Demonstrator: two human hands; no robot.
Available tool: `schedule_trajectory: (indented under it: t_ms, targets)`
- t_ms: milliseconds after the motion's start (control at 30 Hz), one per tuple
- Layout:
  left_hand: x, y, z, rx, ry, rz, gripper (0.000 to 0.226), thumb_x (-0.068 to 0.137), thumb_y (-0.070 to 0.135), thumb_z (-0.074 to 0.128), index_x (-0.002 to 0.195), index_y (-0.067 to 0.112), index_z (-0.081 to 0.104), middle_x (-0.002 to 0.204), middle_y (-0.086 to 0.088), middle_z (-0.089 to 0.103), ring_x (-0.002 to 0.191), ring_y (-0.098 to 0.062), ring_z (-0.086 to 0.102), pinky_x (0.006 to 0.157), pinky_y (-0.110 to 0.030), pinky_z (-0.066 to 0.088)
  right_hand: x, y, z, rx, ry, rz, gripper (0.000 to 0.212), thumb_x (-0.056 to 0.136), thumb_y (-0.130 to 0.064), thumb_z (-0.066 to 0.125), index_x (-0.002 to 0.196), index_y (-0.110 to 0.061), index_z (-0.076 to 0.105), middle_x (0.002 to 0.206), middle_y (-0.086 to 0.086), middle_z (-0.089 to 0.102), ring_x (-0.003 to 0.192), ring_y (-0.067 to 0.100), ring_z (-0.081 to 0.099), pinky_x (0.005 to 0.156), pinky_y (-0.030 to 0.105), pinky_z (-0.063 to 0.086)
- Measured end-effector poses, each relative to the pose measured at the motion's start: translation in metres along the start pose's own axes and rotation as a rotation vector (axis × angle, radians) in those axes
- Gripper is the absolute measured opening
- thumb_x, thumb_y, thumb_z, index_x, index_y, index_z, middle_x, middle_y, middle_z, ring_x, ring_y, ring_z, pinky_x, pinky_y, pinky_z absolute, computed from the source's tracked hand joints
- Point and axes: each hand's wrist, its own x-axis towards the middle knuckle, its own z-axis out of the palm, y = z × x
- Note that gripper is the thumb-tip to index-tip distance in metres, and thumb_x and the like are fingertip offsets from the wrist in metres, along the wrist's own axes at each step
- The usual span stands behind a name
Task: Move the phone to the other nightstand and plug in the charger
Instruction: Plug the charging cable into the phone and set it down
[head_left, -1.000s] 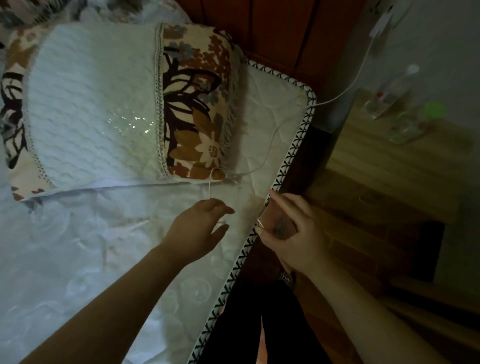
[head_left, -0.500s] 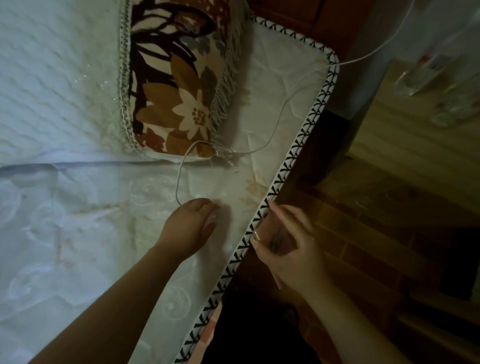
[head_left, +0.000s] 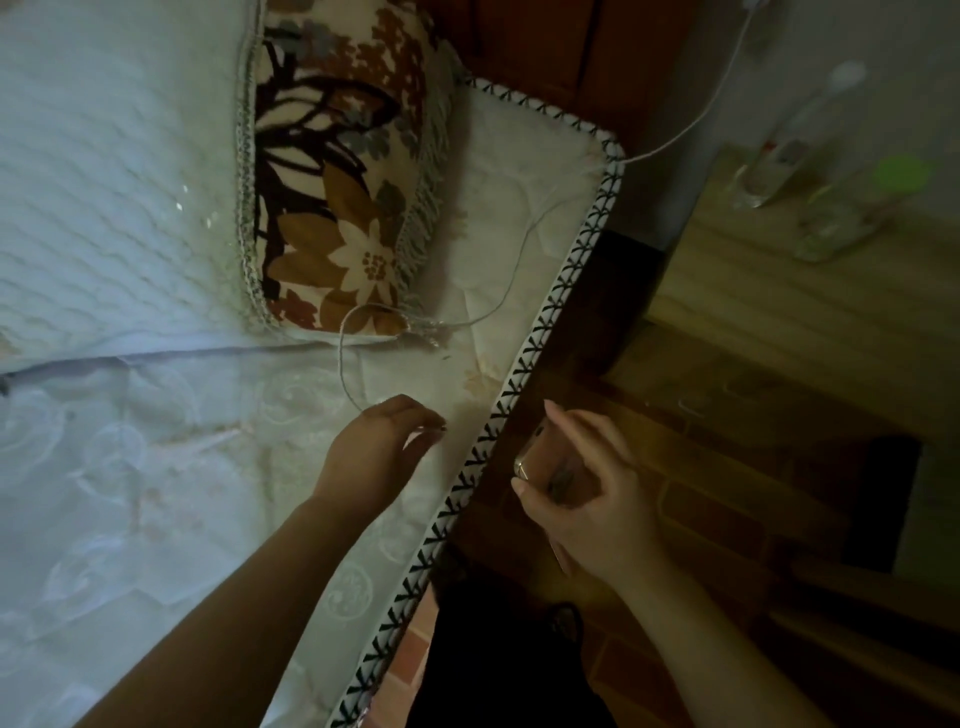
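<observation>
Dim room: quilted white mattress (head_left: 156, 519) with black-stitched edge, floral fringed pillow (head_left: 337, 171), wood nightstand (head_left: 779, 322) right. Our left hand (head_left: 379, 452) pinches the thin white charger cable (head_left: 514, 270); our right hand (head_left: 587, 493) grips the phone (head_left: 540, 457) beside the bed edge.

The right hand (head_left: 587, 488) covers most of the phone (head_left: 540, 457); only a corner shows. The cable (head_left: 519, 260) end vanishes under the left hand (head_left: 379, 452), and its plug is cut off at the far edge. Two bottles (head_left: 810, 140) on the nightstand (head_left: 810, 312) are blurred.
</observation>
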Motion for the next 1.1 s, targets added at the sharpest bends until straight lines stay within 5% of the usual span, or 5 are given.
schedule_trajectory:
  t_ms: [300, 533, 733, 900, 1100]
  targets:
    - [0.0, 0.177, -0.108, -0.125, 0.051, 0.265, 0.012, 0.083, 0.022, 0.064, 0.094, 0.022, 0.069, 0.084, 0.006, 0.068, 0.073, -0.003, 0.057, 0.064, -0.011, 0.04, -0.03, -0.104, -0.146, -0.056, 0.143, 0.009, 0.063, 0.065, -0.05, 0.071, 0.121, -0.059, 0.043, 0.126, -0.016, 0.047, 0.11, -0.003, 0.049, 0.081, 0.011, 0.046]
    - [0.008, 0.272, -0.14, -0.247, 0.042, 0.39, 0.016, 0.084, 0.02, 0.063, 0.099, 0.021, 0.069, 0.09, 0.005, 0.068, 0.078, -0.002, 0.06, 0.072, -0.024, 0.052, -0.054, -0.138, -0.224, -0.07, 0.277, -0.009, 0.065, 0.065, -0.048, 0.071, 0.124, -0.049, 0.044, 0.123, -0.014, 0.048, 0.112, 0.008, 0.052, 0.085, 0.036, 0.053]
    - [0.051, 0.326, -0.148, -0.251, -0.011, 0.537, 0.018, 0.083, 0.02, 0.063, 0.098, 0.03, 0.067, 0.089, 0.018, 0.061, 0.08, 0.007, 0.057, 0.068, -0.007, 0.045, -0.035, -0.142, -0.27, -0.135, 0.357, -0.025, 0.068, 0.066, -0.043, 0.075, 0.123, -0.052, 0.04, 0.125, -0.027, 0.039, 0.114, -0.013, 0.04, 0.083, 0.003, 0.038]
    - [0.109, 0.362, -0.149, -0.289, -0.114, 0.642, 0.016, 0.085, 0.028, 0.06, 0.096, 0.037, 0.065, 0.088, 0.023, 0.06, 0.084, 0.0, 0.059, 0.069, -0.013, 0.048, 0.003, -0.141, -0.297, -0.215, 0.447, 0.004, 0.068, 0.065, -0.045, 0.074, 0.126, -0.045, 0.043, 0.126, -0.016, 0.047, 0.116, -0.008, 0.042, 0.087, 0.01, 0.041]
    - [0.181, 0.399, -0.151, -0.352, -0.234, 0.728, 0.015, 0.084, 0.031, 0.061, 0.098, 0.036, 0.067, 0.093, 0.014, 0.067, 0.082, -0.001, 0.06, 0.073, -0.025, 0.052, 0.054, -0.137, -0.323, -0.226, 0.54, 0.021, 0.072, 0.067, -0.045, 0.074, 0.129, -0.053, 0.038, 0.129, -0.032, 0.04, 0.118, -0.01, 0.042, 0.087, 0.006, 0.039]
